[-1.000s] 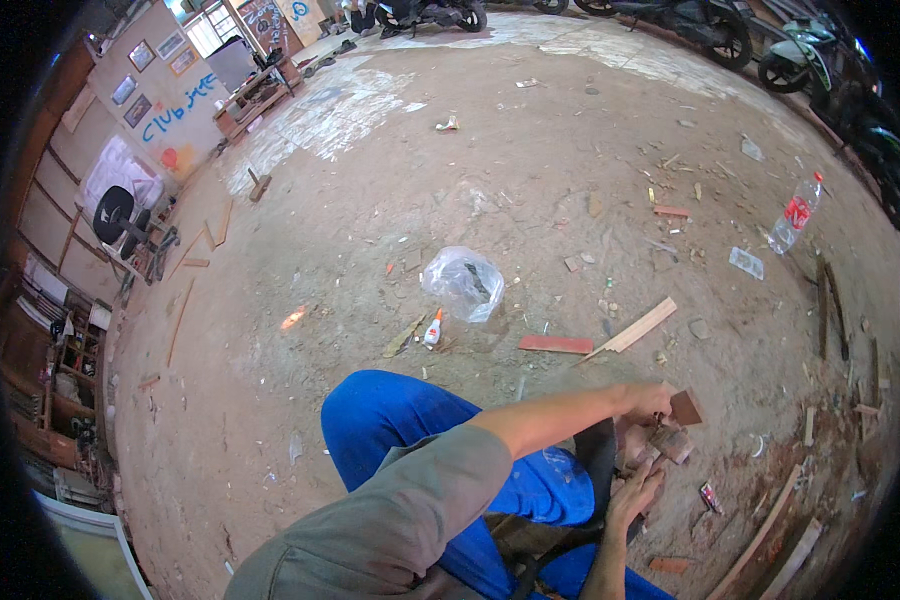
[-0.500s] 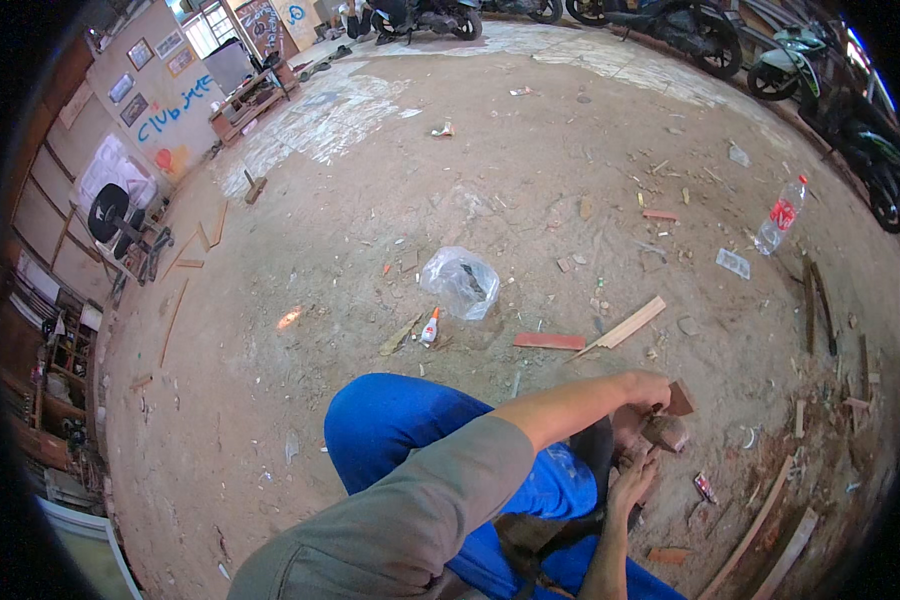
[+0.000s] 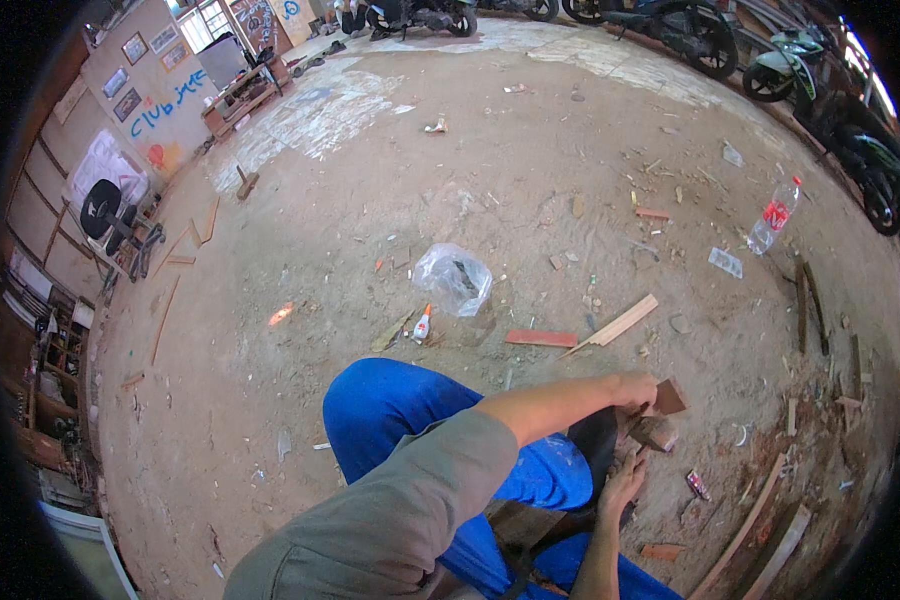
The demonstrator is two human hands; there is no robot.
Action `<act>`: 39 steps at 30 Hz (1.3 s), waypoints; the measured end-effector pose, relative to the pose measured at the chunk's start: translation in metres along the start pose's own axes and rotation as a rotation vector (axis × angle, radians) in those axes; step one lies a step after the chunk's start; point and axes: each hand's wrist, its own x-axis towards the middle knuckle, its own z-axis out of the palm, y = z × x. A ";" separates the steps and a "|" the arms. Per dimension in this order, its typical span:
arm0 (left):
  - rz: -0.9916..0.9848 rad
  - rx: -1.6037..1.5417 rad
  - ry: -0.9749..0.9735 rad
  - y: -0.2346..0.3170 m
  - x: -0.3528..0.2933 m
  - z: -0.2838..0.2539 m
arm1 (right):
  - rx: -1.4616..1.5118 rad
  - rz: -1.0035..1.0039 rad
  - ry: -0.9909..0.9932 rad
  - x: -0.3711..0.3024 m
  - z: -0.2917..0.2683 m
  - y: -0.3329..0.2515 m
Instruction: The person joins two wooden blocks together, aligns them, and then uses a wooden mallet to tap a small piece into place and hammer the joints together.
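My left hand [image 3: 632,390] reaches across my bent knee, fingers closed on a thin, flat reddish-brown piece [image 3: 671,397]. Its material is too small to make out. Just below it, a short wooden block [image 3: 655,433] sits near my foot, with its end tilted to the right. Around the near end of that block, the fingers of my right hand [image 3: 623,480] are closed, partly hidden. The two hands are close together, and the flat piece is just above the block.
A red-brown wood strip [image 3: 541,338] and a pale split board [image 3: 615,325] lie ahead on the dirt floor. Nearby are a glue bottle [image 3: 422,325] and a clear plastic bag [image 3: 454,280]. A plastic bottle [image 3: 773,218] stands at right; long wood strips [image 3: 745,530] lie nearer.
The whole view has shifted slightly, so the floor things appear a little further left and higher. Both hands keep their holds; the flat piece and the block stay close together.
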 end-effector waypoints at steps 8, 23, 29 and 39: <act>0.062 -0.042 -0.044 -0.013 -0.004 -0.008 | 0.123 0.044 -0.016 0.008 -0.029 0.030; 0.026 -0.329 -0.192 -0.012 -0.012 -0.023 | -0.023 0.386 -0.141 -0.094 -0.115 -0.113; 0.161 -0.239 -0.201 0.002 0.003 -0.016 | -0.059 0.276 -0.033 -0.101 -0.094 -0.116; 0.188 -0.339 -0.299 0.015 0.034 0.007 | -0.244 0.297 0.090 -0.124 -0.120 -0.091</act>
